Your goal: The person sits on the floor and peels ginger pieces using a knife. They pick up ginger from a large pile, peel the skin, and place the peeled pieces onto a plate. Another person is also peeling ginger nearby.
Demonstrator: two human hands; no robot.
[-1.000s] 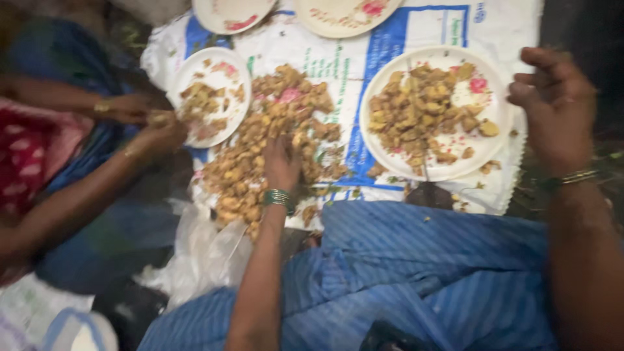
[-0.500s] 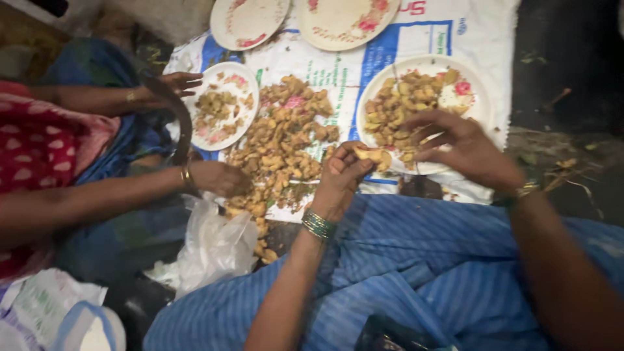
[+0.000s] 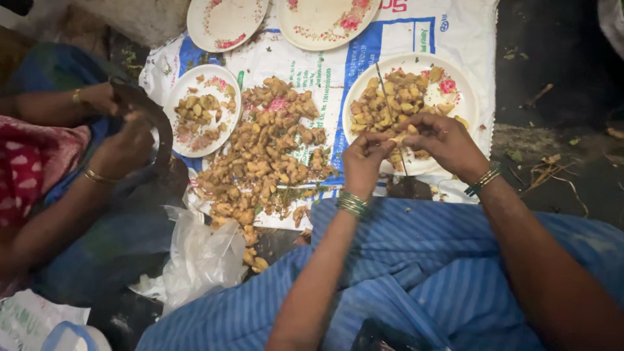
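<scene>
**Two hands work one piece of ginger over the full plate**

The fingertips of the left hand (image 3: 363, 159) and the right hand (image 3: 442, 140) meet on one pale piece of ginger (image 3: 394, 139). Both hands are closed around it, the fingers pinching it from the two sides, just above the near rim of the big white plate (image 3: 469, 104). This plate already carries many cut, yellowish pieces. A thin upright blade (image 3: 390, 110) stands between the hands, and the piece seems to touch it. I judge that the piece is being scraped or cut on the blade; the move after this asks for a steady grip and fingers kept off the edge.

Left of the plate, a large heap of raw ginger (image 3: 266, 156) lies on a white woven sack (image 3: 429, 39) with blue printed bands and some green print. A smaller flowered plate (image 3: 229, 123) holds some pieces. Two more flowered plates lie at the top. Another person's hands (image 3: 120, 146) hold a curved dark blade (image 3: 156, 120). A crumpled clear plastic bag (image 3: 198, 260) lies near the blue striped cloth (image 3: 416, 273).
</scene>
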